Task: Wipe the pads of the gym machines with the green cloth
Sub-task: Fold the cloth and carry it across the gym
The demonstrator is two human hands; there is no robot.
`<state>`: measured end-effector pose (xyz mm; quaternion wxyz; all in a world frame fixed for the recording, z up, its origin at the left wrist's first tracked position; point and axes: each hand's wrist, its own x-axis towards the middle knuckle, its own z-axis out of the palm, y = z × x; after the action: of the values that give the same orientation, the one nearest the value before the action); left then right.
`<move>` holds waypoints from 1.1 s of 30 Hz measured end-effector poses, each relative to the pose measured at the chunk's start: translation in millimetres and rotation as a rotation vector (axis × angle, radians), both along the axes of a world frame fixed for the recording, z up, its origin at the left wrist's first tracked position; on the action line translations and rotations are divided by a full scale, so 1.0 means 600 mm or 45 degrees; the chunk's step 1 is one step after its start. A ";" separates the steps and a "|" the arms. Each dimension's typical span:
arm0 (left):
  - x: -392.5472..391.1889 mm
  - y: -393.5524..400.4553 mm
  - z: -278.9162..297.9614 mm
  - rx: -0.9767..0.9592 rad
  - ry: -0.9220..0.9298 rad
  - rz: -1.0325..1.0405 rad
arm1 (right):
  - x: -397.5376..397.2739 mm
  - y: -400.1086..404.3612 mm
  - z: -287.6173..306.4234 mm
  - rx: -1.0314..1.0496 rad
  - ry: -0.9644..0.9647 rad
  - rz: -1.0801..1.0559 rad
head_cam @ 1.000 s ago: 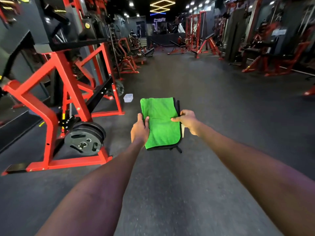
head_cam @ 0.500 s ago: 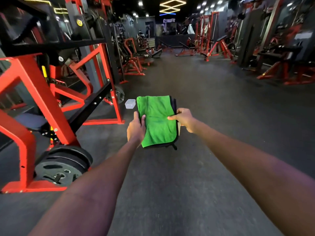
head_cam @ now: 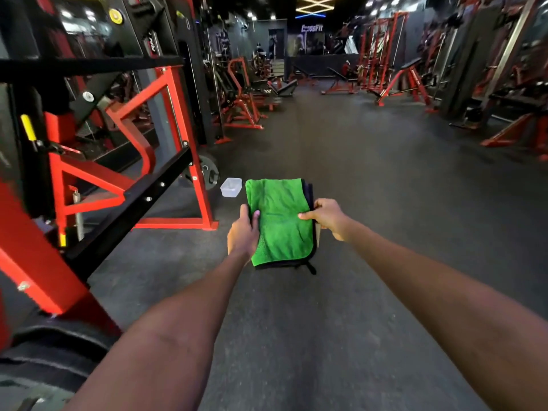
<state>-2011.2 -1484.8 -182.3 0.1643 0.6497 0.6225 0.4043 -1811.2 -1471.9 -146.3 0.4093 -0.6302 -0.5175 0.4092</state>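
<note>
Head view: green cloth [head_cam: 280, 221], folded w/ dark edging, was held out in front at mid-frame over the dark floor [head_cam: 370, 179]. Left hand [head_cam: 243, 232] gripped its left edge, thumb on top; right hand [head_cam: 326, 216] pinched the right edge, fingers curled round it. Clear plastic tub [head_cam: 231, 187] sat on floor just beyond the cloth, near a red machine frame [head_cam: 184, 137] at left.

There is one view only, from a camera on the person's head. It looks forward and down along both outstretched arms and on down the aisle floor [head_cam: 341, 292]. The hands sit near mid-frame, close in. Wide-angle bending curves the red machine [head_cam: 98, 185] at the left edge.
</note>
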 end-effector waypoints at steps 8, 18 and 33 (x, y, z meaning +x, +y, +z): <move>0.038 0.310 0.007 -0.006 0.065 -0.030 | 0.042 0.312 -0.015 -0.008 0.006 -0.055; 0.137 0.699 -0.026 -0.057 0.063 0.037 | 0.144 0.728 -0.047 -0.029 -0.077 0.054; 0.172 1.220 -0.061 -0.134 0.113 0.267 | 0.162 1.296 -0.065 -0.013 -0.160 0.329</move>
<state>-1908.0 -752.6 -219.0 0.1273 0.5886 0.7140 0.3570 -1713.8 -694.3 -185.5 0.3168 -0.5849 -0.6168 0.4208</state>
